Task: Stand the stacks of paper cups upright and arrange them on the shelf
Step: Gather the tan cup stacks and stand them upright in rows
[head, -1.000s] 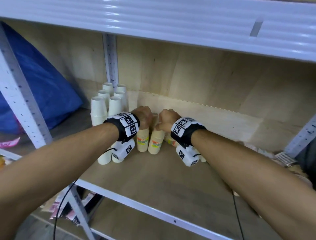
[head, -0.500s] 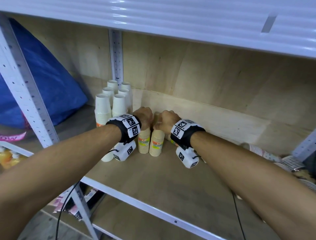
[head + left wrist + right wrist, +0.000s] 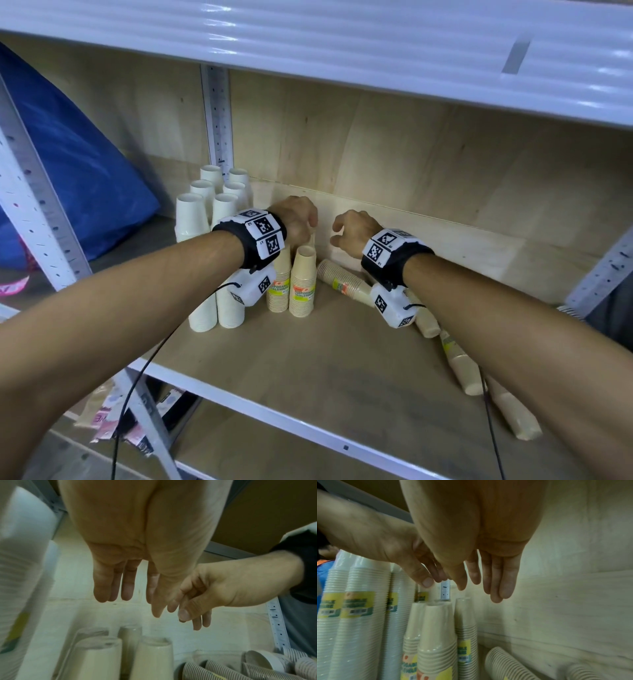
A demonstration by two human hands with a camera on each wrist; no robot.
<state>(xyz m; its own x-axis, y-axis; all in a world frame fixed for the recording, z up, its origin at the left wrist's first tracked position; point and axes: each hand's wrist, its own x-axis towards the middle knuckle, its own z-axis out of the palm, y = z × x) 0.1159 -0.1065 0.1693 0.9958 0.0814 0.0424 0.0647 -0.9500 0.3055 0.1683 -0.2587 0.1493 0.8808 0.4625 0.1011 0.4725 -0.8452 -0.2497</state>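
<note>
Both the left hand (image 3: pixel 296 219) and the right hand (image 3: pixel 356 231) hover released, fingers relaxed and holding nothing, just above the upright tan cup stacks (image 3: pixel 303 284) on the shelf (image 3: pixel 308 359), beside upright white stacks (image 3: pixel 191 219), while more tan stacks (image 3: pixel 342 282) lie toppled to the right.

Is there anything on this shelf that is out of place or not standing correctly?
Yes. Several tan cup stacks lie on their sides on the shelf: one just right of the upright tan stacks, and more under the right forearm toward the front edge. The white stacks at the left all stand upright.
</note>
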